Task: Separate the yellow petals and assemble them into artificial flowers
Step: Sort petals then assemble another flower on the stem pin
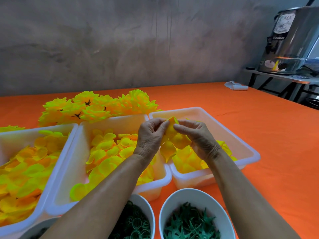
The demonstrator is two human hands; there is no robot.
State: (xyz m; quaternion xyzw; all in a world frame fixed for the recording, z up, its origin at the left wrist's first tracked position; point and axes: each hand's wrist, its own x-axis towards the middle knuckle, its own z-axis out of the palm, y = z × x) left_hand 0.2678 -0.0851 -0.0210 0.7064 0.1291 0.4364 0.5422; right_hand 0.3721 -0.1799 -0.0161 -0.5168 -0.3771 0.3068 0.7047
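Note:
My left hand (150, 135) and my right hand (196, 137) meet above the white trays, both pinching a stack of yellow petals (172, 135); lobes of it hang below my fingers. Loose yellow petals fill the left tray (10, 226), the middle tray (120, 121) and the right tray (241, 140). Finished yellow flowers (96, 107) lie in a heap behind the trays, some showing dark star-shaped backs.
Two white bowls stand at the front: one with green rings (148, 207), one with green star-shaped calyxes (172, 200). The orange tablecloth (259, 118) stretches to the right. A white roll (236, 86) lies at the far edge. A steel urn (291, 40) stands on a side table.

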